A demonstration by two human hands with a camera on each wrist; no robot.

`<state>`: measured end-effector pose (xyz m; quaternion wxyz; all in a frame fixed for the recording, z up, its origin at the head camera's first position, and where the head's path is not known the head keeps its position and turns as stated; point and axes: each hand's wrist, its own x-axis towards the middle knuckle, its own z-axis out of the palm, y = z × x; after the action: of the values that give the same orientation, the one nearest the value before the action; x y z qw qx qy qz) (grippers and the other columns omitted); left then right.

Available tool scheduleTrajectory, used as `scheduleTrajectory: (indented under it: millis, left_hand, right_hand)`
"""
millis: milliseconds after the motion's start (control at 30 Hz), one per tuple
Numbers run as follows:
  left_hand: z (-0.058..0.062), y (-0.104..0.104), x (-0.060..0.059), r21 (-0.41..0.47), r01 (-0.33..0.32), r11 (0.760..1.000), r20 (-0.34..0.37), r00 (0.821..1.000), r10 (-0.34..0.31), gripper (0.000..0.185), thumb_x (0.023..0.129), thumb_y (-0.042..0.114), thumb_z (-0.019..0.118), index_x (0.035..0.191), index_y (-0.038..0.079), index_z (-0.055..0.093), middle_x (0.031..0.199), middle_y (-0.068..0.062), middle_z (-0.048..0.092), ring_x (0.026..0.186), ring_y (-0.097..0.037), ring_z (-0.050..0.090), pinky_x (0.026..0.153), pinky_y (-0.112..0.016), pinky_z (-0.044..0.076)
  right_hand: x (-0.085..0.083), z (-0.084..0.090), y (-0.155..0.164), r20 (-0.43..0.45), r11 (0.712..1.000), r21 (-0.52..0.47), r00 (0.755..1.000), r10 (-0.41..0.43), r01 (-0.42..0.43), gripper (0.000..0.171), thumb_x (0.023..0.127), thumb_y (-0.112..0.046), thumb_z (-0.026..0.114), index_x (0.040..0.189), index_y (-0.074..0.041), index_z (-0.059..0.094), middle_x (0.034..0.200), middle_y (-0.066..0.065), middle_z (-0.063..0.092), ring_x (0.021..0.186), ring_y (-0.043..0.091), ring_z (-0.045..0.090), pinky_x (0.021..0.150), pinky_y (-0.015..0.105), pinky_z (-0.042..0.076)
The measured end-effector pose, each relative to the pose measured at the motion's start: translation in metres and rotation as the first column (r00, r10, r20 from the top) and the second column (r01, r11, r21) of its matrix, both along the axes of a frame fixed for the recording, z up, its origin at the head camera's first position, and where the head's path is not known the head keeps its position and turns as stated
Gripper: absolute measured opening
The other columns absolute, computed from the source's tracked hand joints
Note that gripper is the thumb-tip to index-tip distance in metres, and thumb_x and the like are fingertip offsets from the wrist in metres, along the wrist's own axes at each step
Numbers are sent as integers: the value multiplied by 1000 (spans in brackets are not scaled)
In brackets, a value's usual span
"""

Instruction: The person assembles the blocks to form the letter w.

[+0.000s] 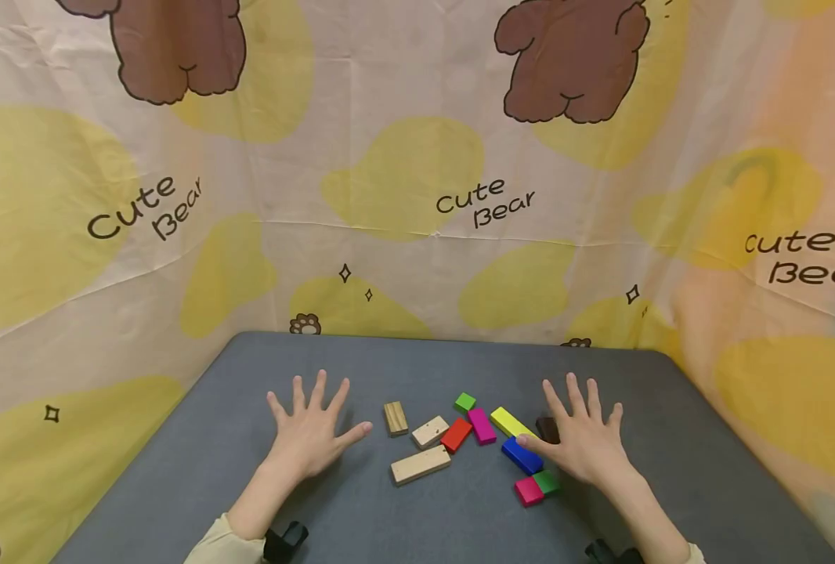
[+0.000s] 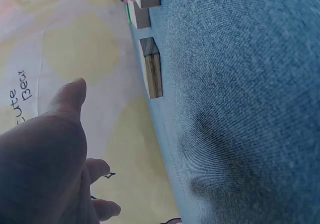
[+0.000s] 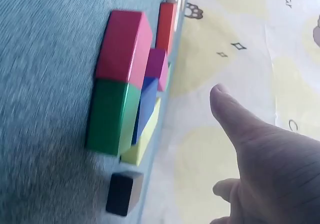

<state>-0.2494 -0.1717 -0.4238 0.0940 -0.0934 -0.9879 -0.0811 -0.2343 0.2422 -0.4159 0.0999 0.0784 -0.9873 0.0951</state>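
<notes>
My left hand (image 1: 309, 439) is spread above the table, left of the blocks, holding nothing. Nearest to it lies a striped wooden block (image 1: 395, 419). My right hand (image 1: 587, 442) is spread too, its thumb overlapping the blue block (image 1: 522, 456) in the head view. A black block (image 1: 547, 429) lies partly hidden behind that hand. Close by are a yellow block (image 1: 511, 421), a green block (image 3: 114, 115) and a pink-red block (image 3: 121, 47) end to end. Toward the middle lie a magenta block (image 1: 482, 426), a red block (image 1: 456, 435) and a light green block (image 1: 464, 403).
Two pale wooden blocks, a long one (image 1: 421, 465) and a shorter one (image 1: 429, 432), lie left of the red block. The grey table (image 1: 361, 525) has rounded far corners. A printed cloth (image 1: 389, 172) hangs behind it and along its sides.
</notes>
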Motion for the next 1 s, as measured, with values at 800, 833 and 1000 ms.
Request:
scheduleTrajectory:
  millis: [800,833,1000]
  left_hand:
    - [-8,-1,-4,35,42,999,44,998,-43,89,90,73,47,156,16,30,158,-25,15,138,-58,6,95,-79,-4]
    - [-9,0,-5,38,50,998,44,998,-52,89,90,73,46,156,16,30,158,-25,15,138,-57,6,95,-79,-4]
    - [-10,3,-10,46,81,996,58,995,-84,91,89,75,45,156,17,30,159,-23,16,140,-54,7,98,-78,-1]
  right_hand:
    - [-3,-2,-51,-4,983,-66,985,174,-174,100,78,-67,70,153,-10,37,157,21,23,143,47,12,101,75,9]
    - [-3,-2,-54,-1,979,-88,983,183,-183,100,78,-66,71,153,-10,37,157,20,23,143,46,12,102,74,10]
    - [-4,-8,-67,-8,952,-172,967,254,-252,97,79,-62,73,153,-11,37,157,17,26,144,43,14,105,70,13]
